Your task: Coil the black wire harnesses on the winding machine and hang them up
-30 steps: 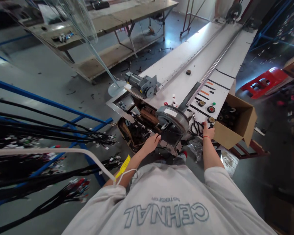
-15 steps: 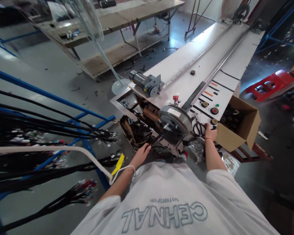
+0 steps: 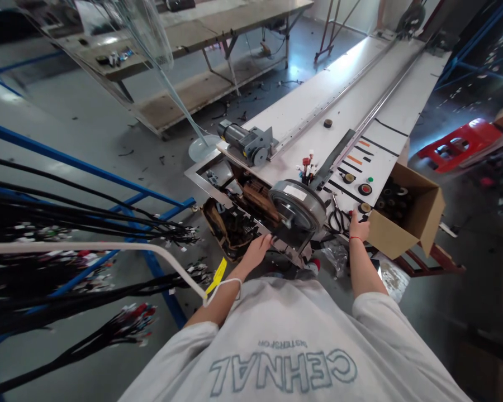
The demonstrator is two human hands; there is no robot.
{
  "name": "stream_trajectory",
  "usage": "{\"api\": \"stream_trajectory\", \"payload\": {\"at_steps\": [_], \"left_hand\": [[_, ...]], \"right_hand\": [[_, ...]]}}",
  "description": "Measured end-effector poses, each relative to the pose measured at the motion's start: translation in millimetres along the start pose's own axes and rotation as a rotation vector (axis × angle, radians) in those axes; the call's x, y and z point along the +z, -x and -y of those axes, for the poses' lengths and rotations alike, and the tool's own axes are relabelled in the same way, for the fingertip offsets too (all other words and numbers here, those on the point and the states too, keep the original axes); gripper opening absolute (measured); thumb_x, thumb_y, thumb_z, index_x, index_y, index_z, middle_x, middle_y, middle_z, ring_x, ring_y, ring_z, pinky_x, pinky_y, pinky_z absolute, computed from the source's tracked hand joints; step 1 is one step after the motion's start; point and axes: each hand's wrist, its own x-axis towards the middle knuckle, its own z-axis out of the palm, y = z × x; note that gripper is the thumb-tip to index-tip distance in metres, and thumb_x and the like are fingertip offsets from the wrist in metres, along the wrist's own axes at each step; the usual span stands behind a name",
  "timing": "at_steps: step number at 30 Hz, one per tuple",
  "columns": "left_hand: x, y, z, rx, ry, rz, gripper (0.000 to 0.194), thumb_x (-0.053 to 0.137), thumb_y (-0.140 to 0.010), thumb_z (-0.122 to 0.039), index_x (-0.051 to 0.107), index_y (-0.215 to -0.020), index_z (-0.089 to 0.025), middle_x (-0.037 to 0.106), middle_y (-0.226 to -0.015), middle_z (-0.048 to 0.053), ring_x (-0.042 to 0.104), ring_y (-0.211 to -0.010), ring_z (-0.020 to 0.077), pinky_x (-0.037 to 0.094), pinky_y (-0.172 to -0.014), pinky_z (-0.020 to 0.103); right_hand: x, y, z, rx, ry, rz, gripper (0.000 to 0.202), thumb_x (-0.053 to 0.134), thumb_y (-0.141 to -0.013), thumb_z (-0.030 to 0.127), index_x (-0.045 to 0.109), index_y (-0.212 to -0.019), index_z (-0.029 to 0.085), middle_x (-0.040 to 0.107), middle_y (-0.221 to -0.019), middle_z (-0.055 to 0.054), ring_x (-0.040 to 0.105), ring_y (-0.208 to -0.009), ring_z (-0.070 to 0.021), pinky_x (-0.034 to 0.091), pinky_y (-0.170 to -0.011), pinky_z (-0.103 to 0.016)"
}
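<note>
My left hand (image 3: 257, 249) is closed with its fingertips pinching the end of a dark cable bundle, just below the wheel. The round wheel (image 3: 297, 204), with a white label on its top, stands at the near end of the long white bench. Behind it a bunch of wires with red and white connectors (image 3: 307, 167) sticks up. My right hand (image 3: 359, 228) is curled at the bench's near right corner, thumb up beside a small red spot; what its fingers hold is hidden. Next to it lie black-handled scissors (image 3: 339, 218) and a tape roll (image 3: 364, 207).
A cardboard box (image 3: 394, 231) of rolls stands right of the bench. A grey motor (image 3: 241, 137) sits at its left edge. Hanging cable bundles (image 3: 146, 223) and a blue rack (image 3: 67, 162) fill the left. A white hose (image 3: 163, 254) with a yellow tag crosses near my left arm.
My left hand has moved right and slightly up, closer to the wheel. More of the connector bunch shows behind the wheel. My right hand stays at the bench corner.
</note>
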Motion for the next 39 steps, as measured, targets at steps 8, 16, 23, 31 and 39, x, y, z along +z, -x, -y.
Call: {"api": "stream_trajectory", "payload": {"at_steps": [8,16,23,31,39], "left_hand": [[-37.7,-1,26,-0.172,0.071,0.519,0.054,0.069,-0.065,-0.065,0.066,-0.089,-0.017,0.070,-0.084,0.004,0.062,-0.081,0.0208,0.049,-0.072,0.030],[-47.8,45,69,-0.100,-0.071,0.219,0.050,0.053,-0.078,-0.061,0.062,-0.103,-0.018,0.070,-0.093,0.006,0.063,-0.091,0.0232,0.047,-0.089,0.035],[-20.1,49,54,-0.047,-0.008,-0.042,0.047,0.039,-0.089,-0.055,0.053,-0.113,-0.017,0.057,-0.075,0.001,0.057,-0.075,0.0185,0.048,-0.078,0.032],[-7.5,19,29,0.007,-0.016,-0.066,0.044,0.040,-0.091,-0.051,0.056,-0.114,-0.017,0.059,-0.079,0.002,0.057,-0.077,0.0181,0.047,-0.079,0.031],[7.7,-12,14,0.037,0.099,-0.130,0.045,0.052,-0.086,-0.055,0.061,-0.106,-0.016,0.067,-0.091,0.008,0.062,-0.085,0.0210,0.048,-0.080,0.032]], "right_hand": [[3,-3,-3,0.005,-0.039,-0.003,0.078,0.052,-0.083,0.074,0.054,-0.124,0.009,0.060,-0.122,-0.026,0.057,-0.117,-0.0384,0.044,-0.099,-0.046],[8,-11,-8,0.003,-0.031,0.001,0.076,0.056,-0.081,0.072,0.056,-0.121,0.008,0.062,-0.118,-0.027,0.058,-0.116,-0.0390,0.046,-0.097,-0.044],[9,-11,-9,-0.010,-0.034,0.005,0.075,0.056,-0.082,0.071,0.056,-0.121,0.007,0.061,-0.120,-0.027,0.058,-0.116,-0.0393,0.045,-0.098,-0.044],[10,-11,-10,-0.027,-0.027,-0.005,0.072,0.056,-0.083,0.069,0.055,-0.121,0.008,0.062,-0.117,-0.027,0.058,-0.116,-0.0376,0.045,-0.097,-0.042],[9,-10,-11,-0.038,-0.076,-0.033,0.073,0.059,-0.082,0.069,0.055,-0.119,0.006,0.063,-0.115,-0.028,0.058,-0.115,-0.0388,0.045,-0.097,-0.044]]}}
